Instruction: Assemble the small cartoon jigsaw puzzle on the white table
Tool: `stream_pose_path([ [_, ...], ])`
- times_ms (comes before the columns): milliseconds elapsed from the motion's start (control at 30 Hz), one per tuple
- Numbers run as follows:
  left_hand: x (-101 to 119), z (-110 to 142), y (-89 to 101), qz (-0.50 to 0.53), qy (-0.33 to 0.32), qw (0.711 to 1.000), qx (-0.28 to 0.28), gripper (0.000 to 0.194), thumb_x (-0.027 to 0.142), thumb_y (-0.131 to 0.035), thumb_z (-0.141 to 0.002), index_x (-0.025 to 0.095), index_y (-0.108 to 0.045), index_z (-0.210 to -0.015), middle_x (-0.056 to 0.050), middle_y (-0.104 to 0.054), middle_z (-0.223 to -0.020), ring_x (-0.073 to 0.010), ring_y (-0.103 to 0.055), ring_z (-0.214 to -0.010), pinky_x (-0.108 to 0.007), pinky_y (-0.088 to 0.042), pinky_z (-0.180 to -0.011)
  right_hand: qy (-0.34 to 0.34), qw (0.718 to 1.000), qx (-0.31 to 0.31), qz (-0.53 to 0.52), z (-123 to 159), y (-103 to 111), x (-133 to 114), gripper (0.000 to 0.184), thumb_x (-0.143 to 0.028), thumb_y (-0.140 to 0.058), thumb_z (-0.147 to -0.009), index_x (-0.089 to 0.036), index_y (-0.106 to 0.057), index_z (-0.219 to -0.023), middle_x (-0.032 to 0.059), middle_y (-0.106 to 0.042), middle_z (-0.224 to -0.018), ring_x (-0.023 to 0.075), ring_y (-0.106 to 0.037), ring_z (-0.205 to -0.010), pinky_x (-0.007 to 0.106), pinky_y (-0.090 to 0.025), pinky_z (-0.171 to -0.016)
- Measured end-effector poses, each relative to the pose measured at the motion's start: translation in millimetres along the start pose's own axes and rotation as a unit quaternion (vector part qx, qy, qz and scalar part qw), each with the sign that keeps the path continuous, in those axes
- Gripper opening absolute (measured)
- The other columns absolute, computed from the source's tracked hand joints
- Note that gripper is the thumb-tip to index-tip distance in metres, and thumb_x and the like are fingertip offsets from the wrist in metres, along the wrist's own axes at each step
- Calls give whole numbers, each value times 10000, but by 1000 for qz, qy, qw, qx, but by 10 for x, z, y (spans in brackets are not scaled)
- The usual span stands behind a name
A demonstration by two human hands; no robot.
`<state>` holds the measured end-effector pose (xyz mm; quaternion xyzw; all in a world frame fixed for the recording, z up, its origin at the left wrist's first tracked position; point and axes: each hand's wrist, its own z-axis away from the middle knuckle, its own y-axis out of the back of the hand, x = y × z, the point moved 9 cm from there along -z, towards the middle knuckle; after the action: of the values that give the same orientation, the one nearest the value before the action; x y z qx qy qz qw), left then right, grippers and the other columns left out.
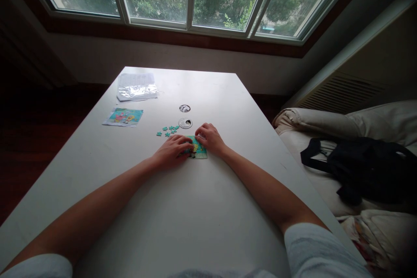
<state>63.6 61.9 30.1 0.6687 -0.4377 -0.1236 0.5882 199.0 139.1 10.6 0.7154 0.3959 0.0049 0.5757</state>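
White table (202, 208) holds a jigsaw puzzle (201, 151) at centre, long axis seemingly nine-to-three; left hand (173, 148) curls over its nine-o'clock end, right hand (211, 139) its two-o'clock corner; pinching cannot be told.

Left hand (171, 150) and right hand (210, 139) touch the puzzle (199, 151); loose pieces (171, 128) (teal ones) lie just beyond the left fingers (184, 139).

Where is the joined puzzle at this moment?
In the head view, the puzzle lies on the table just below the picture's centre, partly under the left hand, with the right hand at its far right corner.
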Motion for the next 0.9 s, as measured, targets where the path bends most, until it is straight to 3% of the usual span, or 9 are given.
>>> stream_pose_path([
  [900, -7, 2, -10, 2, 3, 1000, -3, 286, 251, -586, -948, 294, -662, -1221, -45, -626, -1353, -269, -527, -1230, -461, -383, -1122, 1, 1000, 5, 2, 3, 3, -3, 43, -264, -688, -905, -256, -709, -942, 50, -608, -984, 239, -522, -996, 392, -437, -923],
])
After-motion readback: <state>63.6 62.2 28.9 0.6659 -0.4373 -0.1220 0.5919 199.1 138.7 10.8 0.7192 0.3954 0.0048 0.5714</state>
